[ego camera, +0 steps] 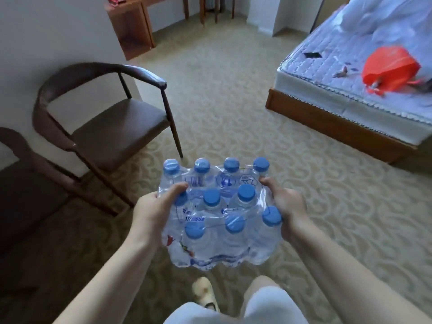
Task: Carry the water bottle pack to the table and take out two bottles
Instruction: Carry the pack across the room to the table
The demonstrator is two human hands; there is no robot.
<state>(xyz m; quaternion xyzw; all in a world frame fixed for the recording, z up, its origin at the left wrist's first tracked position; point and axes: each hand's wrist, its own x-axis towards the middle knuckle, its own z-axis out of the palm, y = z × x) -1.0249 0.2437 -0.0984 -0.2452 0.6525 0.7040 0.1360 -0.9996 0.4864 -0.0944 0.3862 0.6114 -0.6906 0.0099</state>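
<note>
A shrink-wrapped water bottle pack (219,213) with several clear bottles and blue caps hangs in the air in front of me, above the carpet. My left hand (155,206) grips its left side, thumb on top of the wrap. On the right side my right hand (286,204) holds it the same way. The plastic wrap looks whole and all bottles sit inside it.
A brown armchair (100,127) stands to the left, and a dark surface (25,199) lies at the far left. A wooden desk (131,26) stands at the back left. A bed (346,101) with an orange bag (390,69) fills the right. Patterned carpet (233,101) lies ahead.
</note>
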